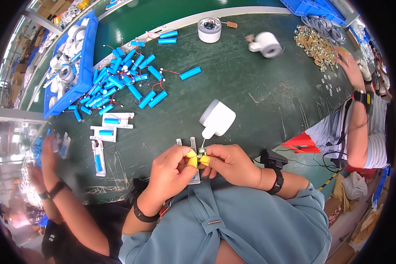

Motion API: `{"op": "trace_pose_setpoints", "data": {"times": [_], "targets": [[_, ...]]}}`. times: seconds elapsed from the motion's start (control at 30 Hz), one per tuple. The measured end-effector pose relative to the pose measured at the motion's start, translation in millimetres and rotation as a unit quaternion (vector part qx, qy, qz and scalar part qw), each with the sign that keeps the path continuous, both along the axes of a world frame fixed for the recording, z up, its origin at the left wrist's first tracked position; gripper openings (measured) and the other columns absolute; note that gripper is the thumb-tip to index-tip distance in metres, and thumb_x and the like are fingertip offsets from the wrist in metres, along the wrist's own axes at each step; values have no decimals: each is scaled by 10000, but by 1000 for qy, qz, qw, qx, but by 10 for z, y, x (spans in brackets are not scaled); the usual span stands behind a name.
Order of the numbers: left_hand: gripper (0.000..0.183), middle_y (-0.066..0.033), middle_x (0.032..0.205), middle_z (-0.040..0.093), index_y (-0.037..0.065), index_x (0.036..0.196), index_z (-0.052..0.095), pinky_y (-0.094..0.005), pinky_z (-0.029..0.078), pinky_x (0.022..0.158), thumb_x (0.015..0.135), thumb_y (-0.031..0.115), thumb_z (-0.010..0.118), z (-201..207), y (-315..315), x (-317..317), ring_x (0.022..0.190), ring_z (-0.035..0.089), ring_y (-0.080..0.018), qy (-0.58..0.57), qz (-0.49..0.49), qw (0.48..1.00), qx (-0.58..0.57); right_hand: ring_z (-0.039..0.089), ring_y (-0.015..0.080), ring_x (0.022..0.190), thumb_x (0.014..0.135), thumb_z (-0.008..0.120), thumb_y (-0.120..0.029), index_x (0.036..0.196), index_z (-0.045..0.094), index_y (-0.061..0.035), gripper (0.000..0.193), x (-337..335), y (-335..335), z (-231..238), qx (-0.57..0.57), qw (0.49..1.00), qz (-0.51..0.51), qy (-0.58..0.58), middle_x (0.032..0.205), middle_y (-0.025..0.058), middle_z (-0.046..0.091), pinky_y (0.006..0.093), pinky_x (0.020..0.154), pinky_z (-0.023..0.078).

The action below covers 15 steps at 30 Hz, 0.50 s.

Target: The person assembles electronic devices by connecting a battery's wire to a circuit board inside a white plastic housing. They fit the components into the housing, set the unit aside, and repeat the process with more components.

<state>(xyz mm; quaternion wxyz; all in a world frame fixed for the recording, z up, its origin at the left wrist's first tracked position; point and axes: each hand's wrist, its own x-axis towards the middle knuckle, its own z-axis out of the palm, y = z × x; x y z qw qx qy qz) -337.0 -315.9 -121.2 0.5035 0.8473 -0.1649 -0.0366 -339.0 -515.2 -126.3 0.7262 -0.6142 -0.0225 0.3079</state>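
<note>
My left hand [172, 167] and my right hand [234, 165] meet at the table's near edge, yellow covers on some fingertips. A small green circuit board [202, 151] stands between them, with my right fingers pinching its lower end. My left thumb and finger are closed right beside it; what they hold is hidden. A thin white lead runs from the board to a white round-headed device [220, 119] lying just beyond. Beneath my hands, partly covered, lies an open white plastic shell [193, 141] with a bit of blue battery showing.
Blue batteries [127, 79] with red wires are heaped at left, beside a blue bin [86, 66] of white parts. Three white shells with batteries [115, 120] lie nearer. Another device [209, 31] and a blurred one [266, 45] stand far off. Co-workers' hands [348, 66] flank me.
</note>
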Motion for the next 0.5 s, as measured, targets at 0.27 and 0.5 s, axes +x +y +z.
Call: {"op": "trace_pose_setpoints", "data": {"times": [0.27, 0.5], "targets": [[139, 7, 772, 606, -22, 934, 613, -176, 433, 569, 798, -49, 616, 77, -81, -4, 632, 532, -17, 115, 69, 990, -28, 678, 184, 685, 929, 493, -15, 913, 565, 23, 82, 36, 72, -42, -100, 983, -16, -153, 790, 122, 631, 307, 601, 527], [132, -28, 872, 630, -34, 994, 651, -206, 483, 583, 872, -37, 602, -43, -109, -74, 661, 583, -52, 178, 135, 962, -156, 677, 211, 676, 924, 517, -12, 980, 568, 22, 83, 57, 123, -66, -161, 957, -38, -236, 793, 126, 635, 325, 595, 524]]}}
